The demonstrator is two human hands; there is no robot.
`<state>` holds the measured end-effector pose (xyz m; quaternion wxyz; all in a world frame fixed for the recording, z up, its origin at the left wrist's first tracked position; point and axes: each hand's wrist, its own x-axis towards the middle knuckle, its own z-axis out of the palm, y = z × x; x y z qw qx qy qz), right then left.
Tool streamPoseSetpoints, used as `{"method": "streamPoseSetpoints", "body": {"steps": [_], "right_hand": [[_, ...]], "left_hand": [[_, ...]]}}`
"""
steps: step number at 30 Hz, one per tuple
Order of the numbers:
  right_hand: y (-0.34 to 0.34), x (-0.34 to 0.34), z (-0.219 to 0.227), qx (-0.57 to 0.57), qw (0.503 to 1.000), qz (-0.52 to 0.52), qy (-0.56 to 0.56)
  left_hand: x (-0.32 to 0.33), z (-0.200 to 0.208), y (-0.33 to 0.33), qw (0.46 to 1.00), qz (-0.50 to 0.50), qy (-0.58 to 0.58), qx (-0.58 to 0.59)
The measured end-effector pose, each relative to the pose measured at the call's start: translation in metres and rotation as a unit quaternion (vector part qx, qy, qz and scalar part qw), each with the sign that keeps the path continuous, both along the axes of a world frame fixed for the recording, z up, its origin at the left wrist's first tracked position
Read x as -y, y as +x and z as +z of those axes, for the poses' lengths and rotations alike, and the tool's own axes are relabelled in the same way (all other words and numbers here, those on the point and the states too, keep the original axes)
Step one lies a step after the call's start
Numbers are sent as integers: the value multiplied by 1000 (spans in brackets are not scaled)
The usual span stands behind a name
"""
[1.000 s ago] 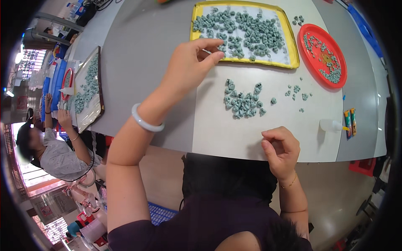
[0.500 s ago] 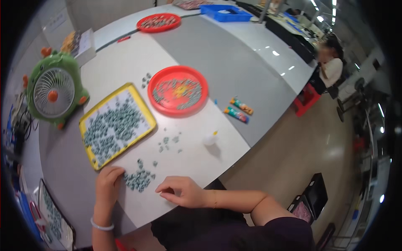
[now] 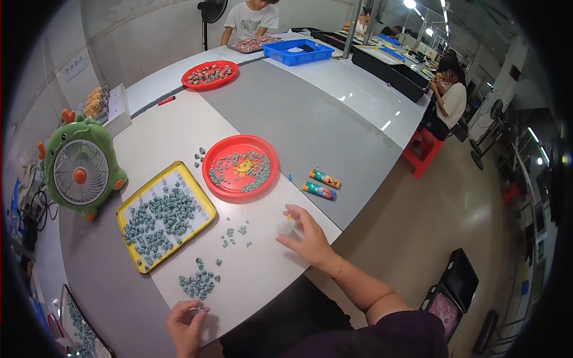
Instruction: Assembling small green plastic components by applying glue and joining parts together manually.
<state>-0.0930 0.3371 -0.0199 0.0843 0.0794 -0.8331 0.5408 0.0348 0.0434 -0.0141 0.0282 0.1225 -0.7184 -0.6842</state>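
My left hand (image 3: 185, 328) is at the table's near edge, thumb and finger pinched on a small grey-green piece (image 3: 202, 309). Just beyond it lies a loose pile of grey-green pieces (image 3: 200, 283). My right hand (image 3: 311, 243) reaches around a small white bottle (image 3: 285, 225) with a yellow tip. Its thumb and fingers are spread on either side of the bottle, which stands on the table; whether they touch it I cannot tell. Smaller grey-green bits (image 3: 230, 234) are scattered between the hands. A yellow-rimmed tray (image 3: 210, 210) holds many similar pieces.
Beyond the bits sits a red plate (image 3: 271, 179) of small parts. Two printed tubes (image 3: 320, 191) lie to its right. A green fan (image 3: 82, 170) stands at left. Farther back are another red plate (image 3: 186, 82), a blue bin (image 3: 296, 58) and a seated person (image 3: 250, 21).
My view has tilted up. My right hand has moved from beside the pile to the bottle, opening out. My left hand has left the pile's left side and come nearer, a piece in its fingers.
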Motion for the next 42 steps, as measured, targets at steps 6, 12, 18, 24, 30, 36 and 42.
{"method": "streamPoseSetpoints", "body": {"steps": [6,12,18,24,30,36,42], "right_hand": [[-5,11,-3,114,988,93,-51],[14,30,13,82,967,240,2],[28,51,1,-20,967,247,61],[33,59,4,-224,944,188,154],[37,58,8,-311,908,168,227],[36,59,7,-331,903,159,225],[34,61,4,-342,898,159,227]], "left_hand": [[-37,-12,5,996,14,-26,-84],[-46,-23,-15,993,23,-73,-95],[-47,-19,-16,996,41,21,-72],[-45,-14,-10,997,36,-15,-71],[-46,-15,-11,995,37,-44,-77],[-46,-16,-12,994,36,-60,-87],[-43,-20,-13,992,35,-77,-96]]}}
